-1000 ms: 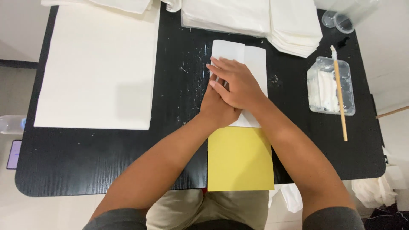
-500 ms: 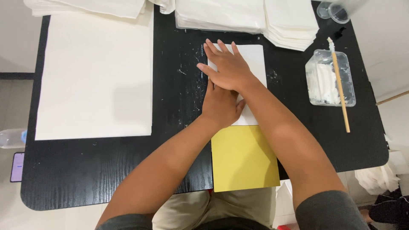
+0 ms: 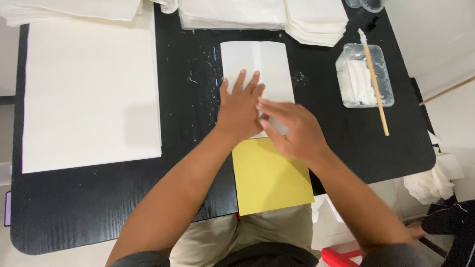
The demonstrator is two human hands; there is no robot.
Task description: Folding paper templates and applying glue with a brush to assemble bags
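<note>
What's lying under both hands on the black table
A folded white paper lies under the left hand and right hand; its lower part is covered.

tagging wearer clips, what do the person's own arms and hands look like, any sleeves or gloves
Both arms are bare from the edge of short dark grey sleeves down. The left hand and right hand are bare: no gloves, and no rings, watch or bands show. No cables or markings are visible.
</note>
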